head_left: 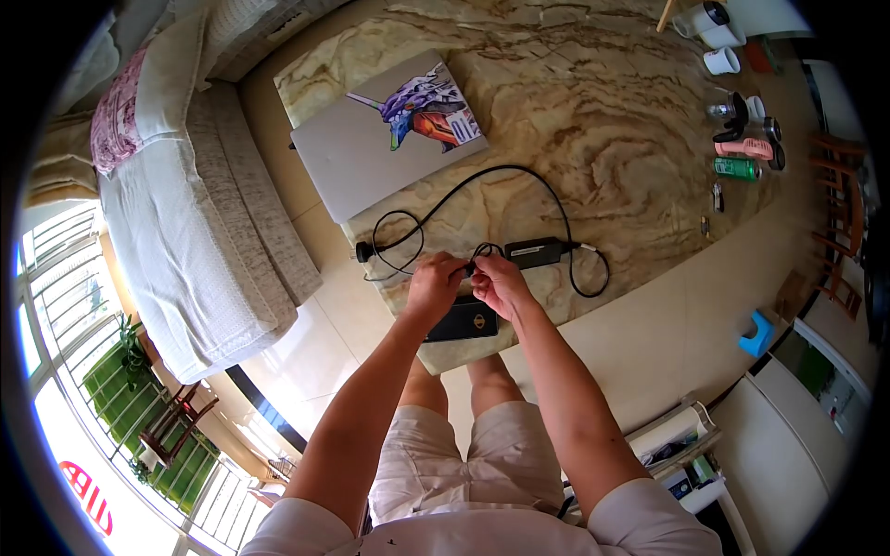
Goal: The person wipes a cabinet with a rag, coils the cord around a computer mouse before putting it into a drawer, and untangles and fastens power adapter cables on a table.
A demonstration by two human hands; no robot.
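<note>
My left hand (435, 285) and my right hand (499, 283) meet above the near end of the marble table, both closed on a thin black cable (486, 248). What exactly sits between the fingertips is too small to make out. Just right of my hands lies a black power adapter (536, 252) with a pale label. From it a thicker black cord (556, 199) loops across the table to a plug (364, 252) at the left edge. Under my wrists rests a flat black box or case (471, 321) with a small gold emblem. Beyond the cord is a closed grey laptop (343, 148) with a colourful robot picture.
The marble table (593, 120) stretches away from me. Along its far right side stand a white cup (721, 61), a green can (737, 168), a pink object (744, 148) and several containers. A sofa (199, 241) is at left; a blue stool (756, 334) stands on the floor at right.
</note>
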